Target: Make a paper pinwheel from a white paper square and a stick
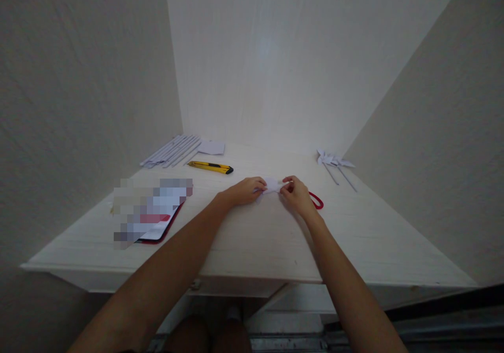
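Between my two hands lies a small piece of white paper (271, 186), low over the table top. My left hand (249, 190) has its fingers closed on the paper's left side. At the right side, my right hand (294, 193) pinches the paper's edge between thumb and fingertips. Just past the right hand shows a red loop handle (317, 200), seemingly of scissors, the rest of it hidden behind the hand. Left of the paper and farther back rests a yellow utility knife (210, 167).
White paper sticks (173, 151) are piled at the back left, beside a square of paper (212, 147). Paper pinwheels (331, 159) on sticks lie at the back right. A partly blurred item with a red edge (171, 227) sits front left. Walls enclose the table (255, 242).
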`<state>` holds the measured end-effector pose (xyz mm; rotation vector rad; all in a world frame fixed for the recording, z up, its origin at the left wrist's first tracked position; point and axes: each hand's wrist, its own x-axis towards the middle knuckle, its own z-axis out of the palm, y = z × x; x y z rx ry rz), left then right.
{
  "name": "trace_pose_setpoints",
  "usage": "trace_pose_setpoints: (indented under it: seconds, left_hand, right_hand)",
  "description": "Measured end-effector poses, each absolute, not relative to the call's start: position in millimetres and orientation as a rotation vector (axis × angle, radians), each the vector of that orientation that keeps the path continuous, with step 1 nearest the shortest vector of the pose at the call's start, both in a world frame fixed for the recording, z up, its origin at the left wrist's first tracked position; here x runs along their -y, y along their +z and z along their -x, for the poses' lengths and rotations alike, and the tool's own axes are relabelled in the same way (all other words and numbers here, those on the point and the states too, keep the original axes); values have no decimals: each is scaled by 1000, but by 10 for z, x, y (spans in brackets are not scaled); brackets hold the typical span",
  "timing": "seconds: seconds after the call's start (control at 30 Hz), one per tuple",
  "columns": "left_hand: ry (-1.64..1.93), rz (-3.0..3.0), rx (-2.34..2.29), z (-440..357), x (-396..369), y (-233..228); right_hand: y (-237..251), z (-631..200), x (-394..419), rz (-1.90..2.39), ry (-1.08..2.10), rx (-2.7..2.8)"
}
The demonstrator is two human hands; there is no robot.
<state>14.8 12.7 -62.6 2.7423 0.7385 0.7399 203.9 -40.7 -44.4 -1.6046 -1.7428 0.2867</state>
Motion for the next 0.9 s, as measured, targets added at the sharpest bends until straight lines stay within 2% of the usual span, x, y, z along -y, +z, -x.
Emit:
trace_pose_setpoints:
  seconds: [0.53, 0.9]
  left_hand:
    - [728, -2707, -761, -148, -101, -592]
    - [722, -2715, -758, -152, -125, -603]
  right_hand:
    - [-400, -2020, 396, 1617, 342, 1688]
    - [-442, -1954, 396, 1623, 260, 1764]
